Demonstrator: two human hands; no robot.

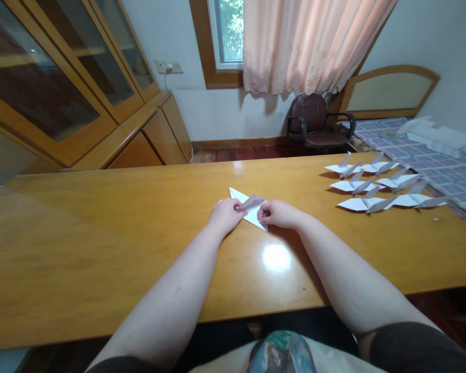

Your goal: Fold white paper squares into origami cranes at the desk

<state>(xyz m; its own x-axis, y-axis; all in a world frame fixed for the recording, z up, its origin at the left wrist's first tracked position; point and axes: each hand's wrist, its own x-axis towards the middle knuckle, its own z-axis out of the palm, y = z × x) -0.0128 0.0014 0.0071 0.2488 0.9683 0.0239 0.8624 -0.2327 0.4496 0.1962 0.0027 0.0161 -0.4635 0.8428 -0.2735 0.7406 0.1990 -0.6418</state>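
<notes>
A partly folded sheet of white paper lies on the wooden table, in front of my body. One pointed end aims away to the left, the other toward me on the right, and a flap stands raised in the middle. My left hand is closed on the left side of the paper, thumb and fingers pinching by the raised flap. Curled fingers of my right hand hold the right side of the same paper. The fingertips of both hands are partly hidden.
Several folded white paper cranes stand in rows at the table's right end. Beyond the far edge are a brown office chair and a bed with a checked cover. A glass-door cabinet stands at the left.
</notes>
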